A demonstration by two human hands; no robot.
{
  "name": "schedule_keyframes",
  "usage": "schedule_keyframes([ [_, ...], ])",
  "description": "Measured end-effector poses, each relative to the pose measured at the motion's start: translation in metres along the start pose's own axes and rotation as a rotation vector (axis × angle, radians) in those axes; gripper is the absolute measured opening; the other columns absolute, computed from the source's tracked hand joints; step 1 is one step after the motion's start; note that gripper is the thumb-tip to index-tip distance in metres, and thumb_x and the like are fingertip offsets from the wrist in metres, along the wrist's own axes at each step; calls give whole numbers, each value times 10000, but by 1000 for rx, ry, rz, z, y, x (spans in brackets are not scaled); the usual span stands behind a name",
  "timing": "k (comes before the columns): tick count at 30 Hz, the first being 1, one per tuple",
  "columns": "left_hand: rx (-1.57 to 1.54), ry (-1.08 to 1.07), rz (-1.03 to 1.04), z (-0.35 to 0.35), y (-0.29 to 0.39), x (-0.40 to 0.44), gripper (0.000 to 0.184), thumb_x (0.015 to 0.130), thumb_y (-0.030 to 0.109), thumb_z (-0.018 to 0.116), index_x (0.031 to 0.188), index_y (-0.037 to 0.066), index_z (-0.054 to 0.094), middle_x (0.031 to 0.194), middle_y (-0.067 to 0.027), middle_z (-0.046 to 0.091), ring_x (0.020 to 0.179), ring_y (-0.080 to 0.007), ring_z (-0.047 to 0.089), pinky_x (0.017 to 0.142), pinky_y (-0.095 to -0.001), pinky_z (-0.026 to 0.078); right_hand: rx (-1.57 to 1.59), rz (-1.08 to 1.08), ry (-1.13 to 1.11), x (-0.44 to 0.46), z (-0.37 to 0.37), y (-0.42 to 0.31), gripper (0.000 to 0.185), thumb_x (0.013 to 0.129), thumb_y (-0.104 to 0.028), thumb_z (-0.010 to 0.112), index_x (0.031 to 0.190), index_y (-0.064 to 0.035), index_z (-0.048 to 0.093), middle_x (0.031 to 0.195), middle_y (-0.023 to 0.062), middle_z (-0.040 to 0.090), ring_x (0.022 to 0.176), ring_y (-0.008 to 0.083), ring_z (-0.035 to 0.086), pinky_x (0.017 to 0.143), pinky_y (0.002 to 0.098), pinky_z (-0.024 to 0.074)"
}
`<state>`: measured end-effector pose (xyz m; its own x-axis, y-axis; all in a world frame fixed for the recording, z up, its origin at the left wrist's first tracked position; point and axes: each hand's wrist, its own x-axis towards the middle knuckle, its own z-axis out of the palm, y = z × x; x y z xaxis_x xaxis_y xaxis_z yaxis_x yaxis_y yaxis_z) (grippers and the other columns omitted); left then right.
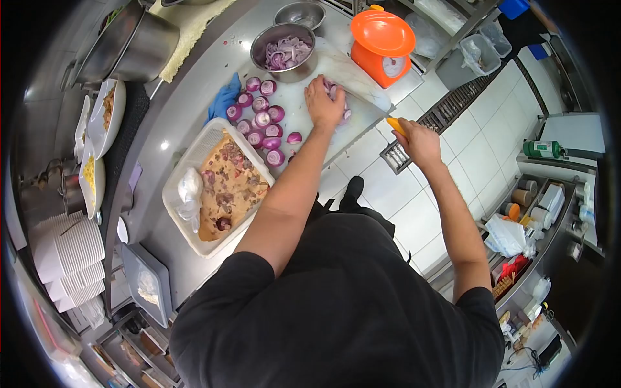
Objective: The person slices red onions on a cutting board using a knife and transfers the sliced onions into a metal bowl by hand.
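My right hand (pixel 419 143) is closed around the yellow handle of a knife (pixel 369 100), whose blade points up and left across the cutting board. My left hand (pixel 325 105) presses on a cut red onion (pixel 345 116), its fingertips curled at the onion's upper side and partly hiding it. Left of that hand, several peeled red onions (pixel 261 119) with trimmed ends lie in a cluster on the white cutting board (pixel 294 97). Behind it stands a steel bowl (pixel 259 58) holding sliced onion (pixel 287 53).
An orange kitchen scale (pixel 388 63) stands right of the board. A white crate (pixel 178 194) with onion scraps and a plastic bag sits at the near left. A blue cloth or glove (pixel 224 98) lies beside the onions. Another steel bowl (pixel 299 13) stands behind.
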<state>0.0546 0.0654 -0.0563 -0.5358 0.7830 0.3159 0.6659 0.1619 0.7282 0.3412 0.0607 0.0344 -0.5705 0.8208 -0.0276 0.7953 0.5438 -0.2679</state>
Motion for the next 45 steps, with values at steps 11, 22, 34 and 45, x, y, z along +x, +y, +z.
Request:
schedule_keyframes([
  [11, 221, -248, 223, -9, -11, 21, 816, 871, 548, 794, 1475, 43, 579, 1527, -219, 531, 1458, -413, 453, 1260, -503, 295, 892, 644, -140, -111, 28, -31, 371, 1094, -396, 614, 1070, -33, 690, 715, 69, 681, 536, 175, 606, 538, 355, 493],
  [22, 218, -238, 298, -22, 31, -21, 838, 752, 534, 883, 1387, 45, 640, 1473, -226, 532, 1416, -446, 452, 1243, -543, 309, 1269, 701, -117, -132, 91, -98, 315, 1133, -347, 555, 1024, -61, 628, 679, -48, 516, 531, 56, 433, 480, 262, 363],
  [34, -3, -21, 69, -2, 11, -18, 347, 765, 113, 756, 1104, 40, 757, 1359, -205, 631, 1315, -415, 557, 1108, -504, 484, 1147, 545, -205, -64, 99, -121, 404, 1110, -392, 600, 927, -32, 611, 669, 16, 594, 583, 114, 519, 565, 329, 449],
  [45, -171, 34, 60, -26, 63, -4, 364, 746, 111, 774, 1098, 19, 763, 1306, -225, 660, 1250, -409, 600, 1095, -478, 491, 1153, 558, -180, -74, 22, -134, 327, 1124, -332, 581, 974, -43, 610, 671, -22, 558, 521, 60, 457, 484, 274, 383],
])
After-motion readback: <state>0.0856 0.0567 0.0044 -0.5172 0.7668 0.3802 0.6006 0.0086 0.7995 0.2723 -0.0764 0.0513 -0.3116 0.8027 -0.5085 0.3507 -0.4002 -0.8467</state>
